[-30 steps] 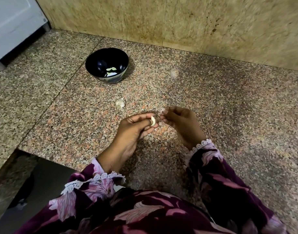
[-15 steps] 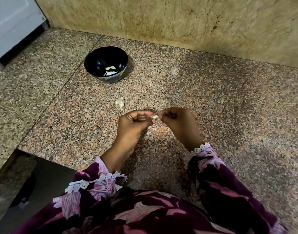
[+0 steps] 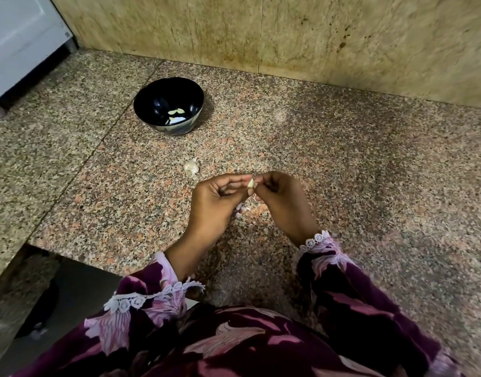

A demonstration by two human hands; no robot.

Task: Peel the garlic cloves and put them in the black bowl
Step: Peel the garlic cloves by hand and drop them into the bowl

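A speckled granite counter (image 3: 342, 172) meets a stained beige wall (image 3: 288, 36) (a white cabinet (image 3: 19, 36) far left). The left hand (image 3: 215, 202) pinches a garlic clove (image 3: 250, 183); the right hand (image 3: 283, 202) picks at it. The black bowl (image 3: 168, 104) holds peeled cloves beyond.

A: You've got a pale garlic clove (image 3: 250, 183) up between your fingertips, above the counter, part of it hidden.

B: And the black bowl (image 3: 169, 106)?

A: Upright, far and to the left, glossy inside, a few peeled cloves (image 3: 175, 114) lying at its bottom. Near it, closer to you, sits the remaining garlic (image 3: 191, 166).
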